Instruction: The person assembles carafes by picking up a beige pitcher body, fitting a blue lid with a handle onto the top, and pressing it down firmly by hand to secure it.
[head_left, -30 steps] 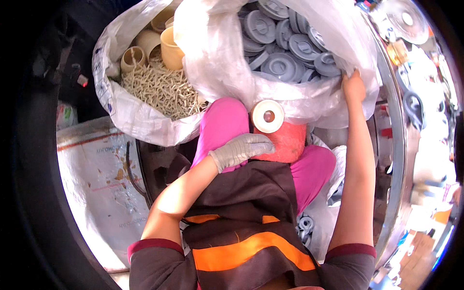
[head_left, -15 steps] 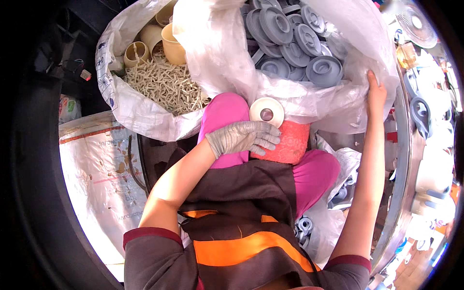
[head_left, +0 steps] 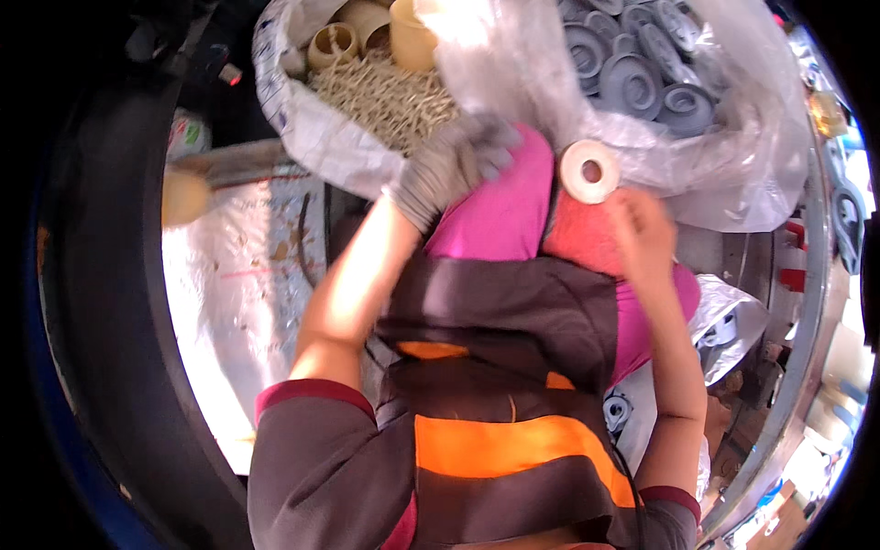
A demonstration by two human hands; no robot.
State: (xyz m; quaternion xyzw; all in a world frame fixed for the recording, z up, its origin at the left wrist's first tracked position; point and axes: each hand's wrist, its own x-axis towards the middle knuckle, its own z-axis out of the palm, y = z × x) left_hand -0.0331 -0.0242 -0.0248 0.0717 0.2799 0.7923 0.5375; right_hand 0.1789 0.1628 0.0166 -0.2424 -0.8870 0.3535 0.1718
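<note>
My left hand [head_left: 458, 170], in a grey glove, is over my left knee, beside the sack of thin beige plastic pieces [head_left: 390, 101]. Its fingers are smeared by motion, and I cannot tell whether they are bent round anything. A cream ring-shaped disc [head_left: 572, 174] with a round centre hole lies at the top of a red cloth pad [head_left: 582, 234] between my knees. My bare right hand [head_left: 644, 229] is over the pad's right side, its blurred fingertips close to the disc; whether they touch it is unclear.
Beige cups [head_left: 412, 37] lie in the left sack. Grey round lids [head_left: 632, 82] fill the translucent bag [head_left: 733, 174] ahead on the right. A blurred yellowish round shape [head_left: 186, 198] shows over the white sheeting [head_left: 238, 302] at left. A metal edge [head_left: 807, 348] runs along the right.
My right hand has left the bag's rim and come in to the red pad. My left hand has moved off the pad towards the left sack. The yellowish shape at left is new.
</note>
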